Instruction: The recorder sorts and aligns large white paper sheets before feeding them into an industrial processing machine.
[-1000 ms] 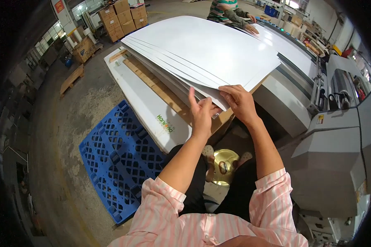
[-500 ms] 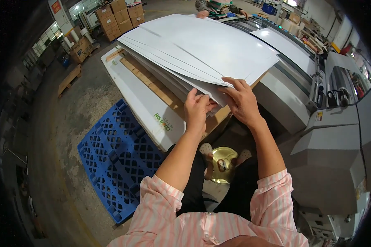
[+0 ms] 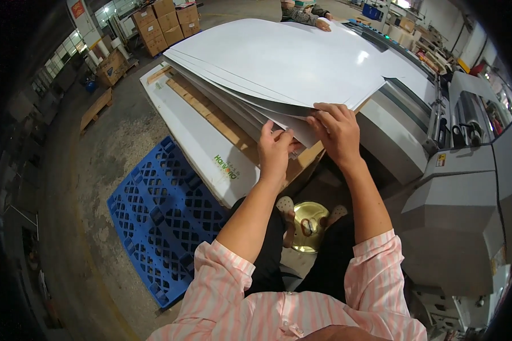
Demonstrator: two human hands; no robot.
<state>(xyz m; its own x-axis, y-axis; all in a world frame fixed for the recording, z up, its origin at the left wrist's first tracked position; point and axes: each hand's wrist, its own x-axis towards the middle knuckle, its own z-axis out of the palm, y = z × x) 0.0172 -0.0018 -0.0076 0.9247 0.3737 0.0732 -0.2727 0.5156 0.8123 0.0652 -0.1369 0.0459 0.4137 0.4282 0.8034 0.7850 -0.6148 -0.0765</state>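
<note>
Large white sheets [image 3: 267, 57] lie in a stack in front of me, their near corner raised and fanned apart. My right hand [image 3: 338, 132] is closed on the lifted near edge of the upper sheets, thumb beneath and fingers over the top. Just left of it, my left hand [image 3: 275, 152] is closed at the corner of the lower sheets, its thumb up against their edges; its curled fingertips are partly hidden. A gap shows between the upper and lower sheets near my hands.
A co-worker's hand [image 3: 323, 25] rests on a sheet at the far side. Right of the stack stands a grey machine [image 3: 455, 210]. A blue plastic pallet [image 3: 165, 227] lies on the floor at left, beside a white board [image 3: 205, 165]. A round yellow stool seat [image 3: 309, 241] is between my feet.
The co-worker's hand and arm have shifted right, with a sheet now reaching further over the machine. The upper sheets' near edge bows up slightly more at my right hand; my hands have barely moved.
</note>
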